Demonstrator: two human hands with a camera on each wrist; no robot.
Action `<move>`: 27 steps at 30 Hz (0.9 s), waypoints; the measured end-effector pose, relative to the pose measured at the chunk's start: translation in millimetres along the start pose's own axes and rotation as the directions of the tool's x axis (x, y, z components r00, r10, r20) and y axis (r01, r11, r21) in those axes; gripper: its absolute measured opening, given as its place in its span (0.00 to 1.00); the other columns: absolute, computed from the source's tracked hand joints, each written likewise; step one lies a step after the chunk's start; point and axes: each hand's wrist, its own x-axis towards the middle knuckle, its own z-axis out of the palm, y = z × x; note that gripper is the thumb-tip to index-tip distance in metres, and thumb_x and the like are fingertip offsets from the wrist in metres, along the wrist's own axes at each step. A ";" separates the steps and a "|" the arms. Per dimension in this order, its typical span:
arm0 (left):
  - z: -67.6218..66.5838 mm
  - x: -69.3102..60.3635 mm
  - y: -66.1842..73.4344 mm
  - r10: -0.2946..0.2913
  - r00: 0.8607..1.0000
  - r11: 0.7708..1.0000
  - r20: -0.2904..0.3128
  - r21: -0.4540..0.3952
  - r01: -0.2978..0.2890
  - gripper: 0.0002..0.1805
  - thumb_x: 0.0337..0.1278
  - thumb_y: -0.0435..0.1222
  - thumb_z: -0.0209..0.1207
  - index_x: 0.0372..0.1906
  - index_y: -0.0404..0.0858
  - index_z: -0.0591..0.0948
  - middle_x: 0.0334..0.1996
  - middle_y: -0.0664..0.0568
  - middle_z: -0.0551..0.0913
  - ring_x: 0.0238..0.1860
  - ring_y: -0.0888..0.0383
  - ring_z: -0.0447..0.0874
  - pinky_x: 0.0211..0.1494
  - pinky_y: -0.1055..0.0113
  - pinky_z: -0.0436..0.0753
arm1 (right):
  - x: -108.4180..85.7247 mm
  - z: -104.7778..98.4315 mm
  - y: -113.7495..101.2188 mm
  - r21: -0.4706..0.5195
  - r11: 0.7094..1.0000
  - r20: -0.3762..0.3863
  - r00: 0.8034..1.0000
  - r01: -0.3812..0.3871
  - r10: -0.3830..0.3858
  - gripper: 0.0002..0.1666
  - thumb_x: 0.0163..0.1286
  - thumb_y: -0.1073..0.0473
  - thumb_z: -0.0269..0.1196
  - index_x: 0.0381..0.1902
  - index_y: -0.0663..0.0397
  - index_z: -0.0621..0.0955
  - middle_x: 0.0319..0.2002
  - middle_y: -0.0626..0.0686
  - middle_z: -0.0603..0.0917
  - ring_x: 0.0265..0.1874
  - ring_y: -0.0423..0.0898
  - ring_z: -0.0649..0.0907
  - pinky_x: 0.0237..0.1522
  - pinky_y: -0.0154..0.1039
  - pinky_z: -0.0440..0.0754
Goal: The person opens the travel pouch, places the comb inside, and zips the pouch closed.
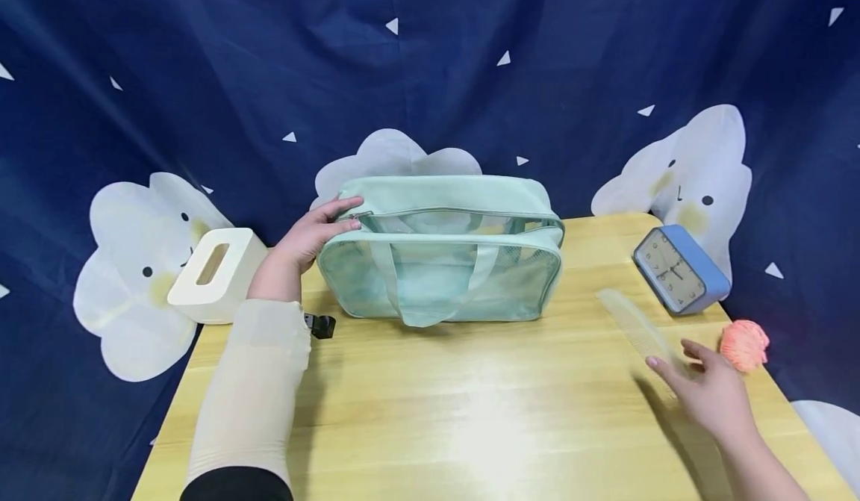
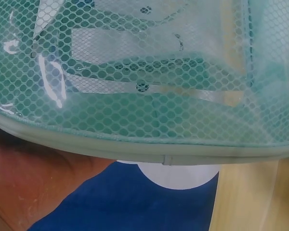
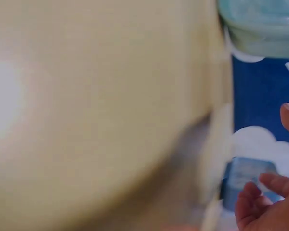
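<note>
A mint-green bag [image 1: 437, 195] with clear panels stands upright at the table's back, its top zipper partly undone. My left hand [image 1: 312, 234] rests on the bag's upper left end beside the zipper pull, fingers extended. In the left wrist view, that hand [image 2: 43, 180] lies along the rim of the mesh side panel [image 2: 149, 115]. To the right, a pale translucent comb [image 1: 631, 325] slants across the table. My right hand [image 1: 715, 393] is at its near end, thumb and fingers spread apart. In the right wrist view, nothing shows between the right hand's fingers [image 3: 274, 185].
A blue alarm clock [image 1: 678, 269] stands at the table's right edge, with a coral-pink scrunched item [image 1: 744, 344] nearer me. At the far left is a white tissue box [image 1: 222, 277]. A dark blue cloud-print curtain [image 1: 430, 60] hangs behind the table [image 1: 403, 411].
</note>
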 end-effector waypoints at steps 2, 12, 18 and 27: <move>1.0 -0.6 -0.7 0.001 1.000 1.000 0.005 0.006 -0.001 0.34 0.75 0.37 0.61 0.81 0.37 0.67 0.87 0.49 0.40 0.85 0.52 0.34 0.84 0.53 0.50 | -7.1 3.1 10.7 -0.041 0.999 0.028 1.000 -0.012 0.013 0.47 0.69 0.46 0.74 0.63 0.86 0.72 0.53 0.83 0.79 0.47 0.76 0.83 0.36 0.44 0.82; 2.3 -3.1 -1.9 -0.003 1.000 1.000 -0.021 0.008 0.003 0.35 0.75 0.38 0.61 0.81 0.38 0.67 0.87 0.50 0.39 0.85 0.50 0.34 0.84 0.51 0.49 | -9.7 12.8 25.3 -0.114 0.993 0.017 1.000 -0.010 0.013 0.35 0.62 0.51 0.79 0.49 0.79 0.80 0.34 0.68 0.84 0.33 0.60 0.81 0.33 0.51 0.77; 2.0 -4.0 -3.4 0.003 1.000 1.000 -0.030 0.007 -0.003 0.35 0.75 0.39 0.62 0.81 0.39 0.67 0.87 0.50 0.40 0.86 0.51 0.34 0.84 0.51 0.49 | -4.9 11.5 27.3 -0.123 0.990 0.048 0.996 -0.071 0.077 0.41 0.66 0.52 0.76 0.58 0.85 0.76 0.46 0.78 0.83 0.43 0.71 0.83 0.39 0.57 0.80; 3.4 -4.6 -5.1 0.005 0.999 1.000 -0.048 -0.001 -0.005 0.35 0.75 0.39 0.62 0.81 0.39 0.68 0.87 0.49 0.41 0.86 0.51 0.35 0.84 0.51 0.50 | -0.7 9.5 24.4 -0.100 0.984 0.054 0.986 -0.150 0.156 0.38 0.65 0.50 0.76 0.56 0.80 0.78 0.41 0.70 0.86 0.37 0.58 0.85 0.35 0.45 0.77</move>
